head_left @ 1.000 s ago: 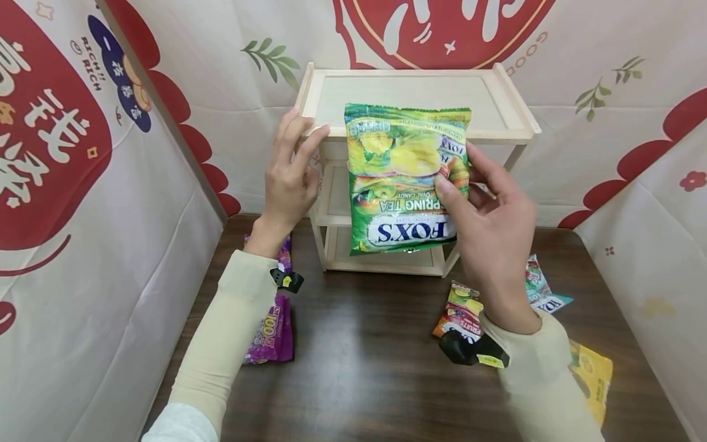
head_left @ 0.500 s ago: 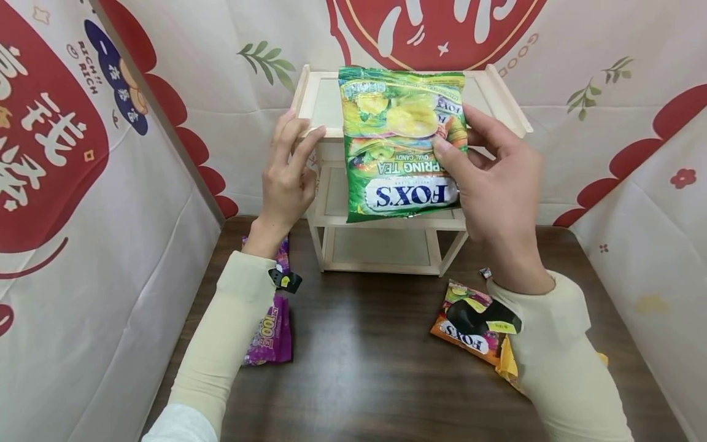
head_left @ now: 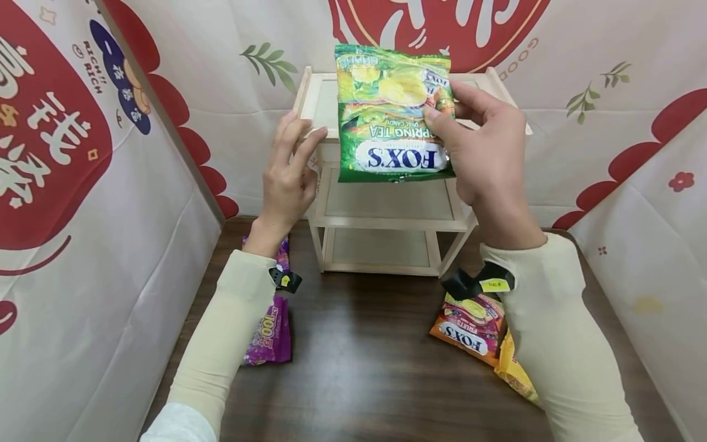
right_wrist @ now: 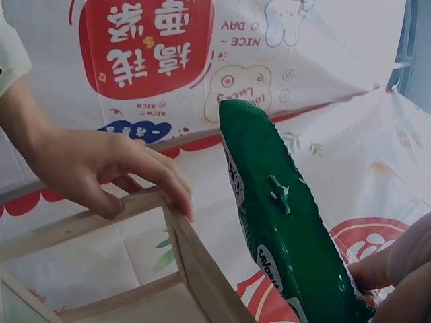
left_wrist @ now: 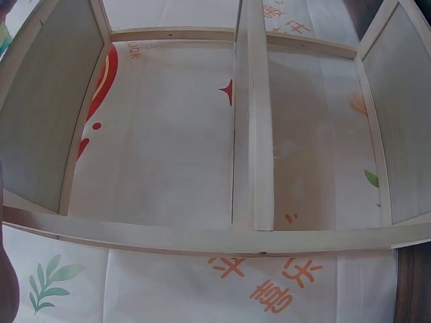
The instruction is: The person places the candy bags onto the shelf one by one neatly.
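Observation:
My right hand pinches the right edge of a green bag of candy, thumb in front and fingers behind. The bag is raised over the front of a small wooden shelf rack and hides part of its top board. From the right wrist view, the plain green back of the candy bag shows, apart from the rack. My left hand grips the rack's top left corner, with fingers over the edge. The left wrist view is filled by the rack's wooden frame; hardly any of that hand appears there.
Purple candy bags lie left on the dark table, partly under the left forearm. On the right lie an orange-red candy bag and a yellow bag, partly behind the right sleeve. Printed cloth walls surround the table.
My right hand has lifted the green candy bag upward and slightly left, from before the rack's shelves to the level of its top board. The left hand has stayed at the corner.

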Available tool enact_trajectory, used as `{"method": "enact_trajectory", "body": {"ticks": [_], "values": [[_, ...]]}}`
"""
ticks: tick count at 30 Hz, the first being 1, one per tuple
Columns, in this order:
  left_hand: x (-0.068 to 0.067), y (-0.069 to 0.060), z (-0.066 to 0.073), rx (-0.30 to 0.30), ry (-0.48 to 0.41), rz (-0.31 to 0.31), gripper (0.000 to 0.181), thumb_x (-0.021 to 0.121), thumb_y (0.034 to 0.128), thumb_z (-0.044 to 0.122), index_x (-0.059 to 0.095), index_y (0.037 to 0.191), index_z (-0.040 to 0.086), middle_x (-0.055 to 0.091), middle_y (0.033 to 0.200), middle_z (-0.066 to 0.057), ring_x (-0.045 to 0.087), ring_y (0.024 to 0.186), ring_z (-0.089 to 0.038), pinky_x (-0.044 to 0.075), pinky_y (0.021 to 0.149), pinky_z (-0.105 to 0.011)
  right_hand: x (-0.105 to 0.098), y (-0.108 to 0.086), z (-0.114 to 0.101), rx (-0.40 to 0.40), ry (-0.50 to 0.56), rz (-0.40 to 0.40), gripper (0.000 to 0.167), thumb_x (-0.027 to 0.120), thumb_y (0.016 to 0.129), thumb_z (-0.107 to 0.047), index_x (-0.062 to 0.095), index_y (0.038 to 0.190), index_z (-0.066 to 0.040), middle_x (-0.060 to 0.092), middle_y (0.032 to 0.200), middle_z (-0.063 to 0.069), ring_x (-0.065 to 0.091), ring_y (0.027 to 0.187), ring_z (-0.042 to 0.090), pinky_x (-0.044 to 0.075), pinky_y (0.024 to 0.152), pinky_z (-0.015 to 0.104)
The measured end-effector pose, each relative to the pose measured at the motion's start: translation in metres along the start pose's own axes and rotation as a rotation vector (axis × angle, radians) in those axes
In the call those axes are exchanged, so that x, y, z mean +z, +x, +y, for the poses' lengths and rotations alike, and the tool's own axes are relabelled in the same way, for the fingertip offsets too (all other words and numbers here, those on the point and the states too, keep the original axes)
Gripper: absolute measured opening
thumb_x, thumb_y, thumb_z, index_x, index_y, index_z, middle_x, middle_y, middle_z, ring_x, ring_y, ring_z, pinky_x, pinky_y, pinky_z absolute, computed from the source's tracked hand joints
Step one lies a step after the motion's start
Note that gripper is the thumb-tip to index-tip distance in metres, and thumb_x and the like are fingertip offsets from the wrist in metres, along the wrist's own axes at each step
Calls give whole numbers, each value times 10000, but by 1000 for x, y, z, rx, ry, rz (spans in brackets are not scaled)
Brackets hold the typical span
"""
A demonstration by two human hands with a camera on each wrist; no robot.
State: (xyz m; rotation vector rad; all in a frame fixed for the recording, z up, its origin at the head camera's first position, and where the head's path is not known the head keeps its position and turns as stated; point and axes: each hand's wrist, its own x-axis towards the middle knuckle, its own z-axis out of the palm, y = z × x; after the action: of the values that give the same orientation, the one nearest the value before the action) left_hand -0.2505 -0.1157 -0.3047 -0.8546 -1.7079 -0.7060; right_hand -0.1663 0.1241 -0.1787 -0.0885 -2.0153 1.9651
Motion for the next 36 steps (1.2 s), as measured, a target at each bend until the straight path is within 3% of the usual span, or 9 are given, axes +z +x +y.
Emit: {"method": "enact_trajectory", "body": {"ticks": [5, 12, 18, 21, 27, 36], "values": [[2, 1, 0, 10, -14, 17, 679, 419, 635, -200, 593, 1242, 49, 512, 1264, -166, 372, 1318, -363, 402, 1038, -379, 4, 12, -10, 61, -100, -7, 463, 772, 795, -225, 657, 1244, -230, 550, 1065, 44, 609, 959, 177, 555, 760, 245], [4, 1, 0, 13, -24, 21, 686, 413, 628, -200, 594, 1239, 54, 515, 1259, -163, 376, 1314, -367, 420, 1022, -377, 12, 26, -16, 123, -141, 2, 501, 760, 796, -267, 621, 1277, -276, 506, 1137, 9, 565, 1059, 160, 536, 832, 261], [4, 1, 0, 11, -43, 51, 690, 398, 615, -195, 595, 1226, 59, 525, 1243, -164, 390, 1299, -380, 414, 1026, -400, 21, 38, -21, 186, -55, -12, 493, 758, 795, -222, 630, 1268, -275, 512, 1214, -1, 594, 1042, 185, 545, 821, 274], [5, 1, 1, 7, -54, 67, 691, 386, 603, -193, 598, 1210, 61, 530, 1232, -167, 398, 1289, -390, 399, 1039, -413, 25, 42, -24, 180, -31, -19, 482, 747, 808, -199, 628, 1270, -264, 503, 1251, -5, 600, 1033, 189, 547, 812, 266], [6, 1, 0, 3, -39, 67, 687, 385, 609, -190, 605, 1207, 68, 529, 1227, -154, 405, 1287, -384, 418, 1024, -395, 33, 49, -29, 176, -32, -23, 474, 730, 822, -196, 620, 1279, -263, 485, 1282, -7, 602, 1036, 194, 542, 819, 258], [5, 1, 0, 4, -35, 56, 657, 410, 637, -185, 610, 1214, 56, 528, 1240, -154, 399, 1294, -367, 420, 1021, -392, 41, 66, -24, 261, -27, 19, 464, 712, 834, -192, 614, 1282, -260, 502, 1245, -12, 615, 1011, 174, 545, 819, 269]]}}
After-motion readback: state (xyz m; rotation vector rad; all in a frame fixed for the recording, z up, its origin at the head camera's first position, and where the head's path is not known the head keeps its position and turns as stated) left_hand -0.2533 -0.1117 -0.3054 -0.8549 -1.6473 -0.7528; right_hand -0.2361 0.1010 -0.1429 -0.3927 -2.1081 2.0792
